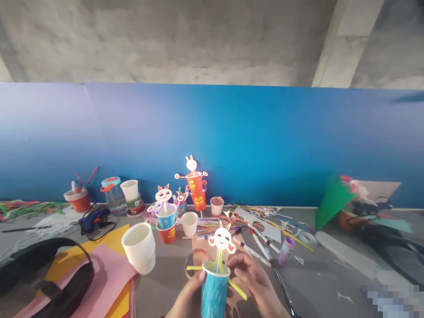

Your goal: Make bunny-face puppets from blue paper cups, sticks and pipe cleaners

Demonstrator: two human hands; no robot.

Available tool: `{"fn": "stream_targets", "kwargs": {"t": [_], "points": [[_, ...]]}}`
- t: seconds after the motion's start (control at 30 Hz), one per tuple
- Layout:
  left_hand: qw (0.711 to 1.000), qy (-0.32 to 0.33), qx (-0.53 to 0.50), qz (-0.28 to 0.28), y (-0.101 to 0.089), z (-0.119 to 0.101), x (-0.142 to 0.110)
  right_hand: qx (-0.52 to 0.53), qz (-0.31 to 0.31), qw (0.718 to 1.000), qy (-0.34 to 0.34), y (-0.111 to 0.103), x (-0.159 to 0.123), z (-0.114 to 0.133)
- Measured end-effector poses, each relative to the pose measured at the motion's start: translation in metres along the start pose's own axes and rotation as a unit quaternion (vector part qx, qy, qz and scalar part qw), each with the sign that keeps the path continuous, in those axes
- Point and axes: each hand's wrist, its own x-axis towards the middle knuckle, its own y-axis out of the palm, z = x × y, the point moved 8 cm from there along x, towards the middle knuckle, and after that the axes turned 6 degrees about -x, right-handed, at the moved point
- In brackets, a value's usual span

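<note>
A blue-coloured paper cup [214,289] stands upright in front of me, with my left hand [188,295] gripping its left side, the thumb near the rim. Yellow strips [239,289] stick out from both sides of the cup. From its mouth rises a white paper rabbit face [221,238] with red ears and heart-marked discs, on yellow and pale stems. At the right of the rim, my right hand [253,280] has its fingers curled close to the stems and the right strip. Whatever lies between those fingertips is hidden.
Finished-looking cup figures, one blue and red [166,216] and one red [197,190], stand behind. Stacked white cups [139,247], coloured paper [102,282] and black headphones [49,278] lie left. Markers [260,245], a purple glue stick [286,251] and tape [307,238] lie right.
</note>
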Motion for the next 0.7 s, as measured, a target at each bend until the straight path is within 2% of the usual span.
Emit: {"fn": "stream_targets", "kwargs": {"t": [0.07,0.17,0.27,0.47,0.6,0.7], "points": [[1.0,-0.013,-0.006,0.02,0.006,0.004,-0.001,-0.014,0.029,0.999,-0.008,0.002,-0.002,0.003],[0.999,-0.026,0.0,0.044,0.015,0.01,-0.003,-0.023,0.033,0.999,-0.008,0.002,-0.004,0.008],[0.999,-0.012,0.002,0.041,0.016,0.01,-0.005,-0.031,0.034,0.999,-0.016,0.005,-0.006,0.013],[0.999,0.03,0.002,0.024,0.009,0.004,-0.007,-0.065,-0.042,0.99,-0.116,-0.001,-0.011,0.025],[0.999,0.037,0.012,0.007,0.007,0.001,-0.008,-0.097,-0.048,0.978,-0.178,0.002,-0.016,0.034],[0.999,0.035,0.013,-0.001,0.01,0.0,-0.009,-0.117,-0.054,0.973,-0.19,0.003,-0.019,0.036]]}}
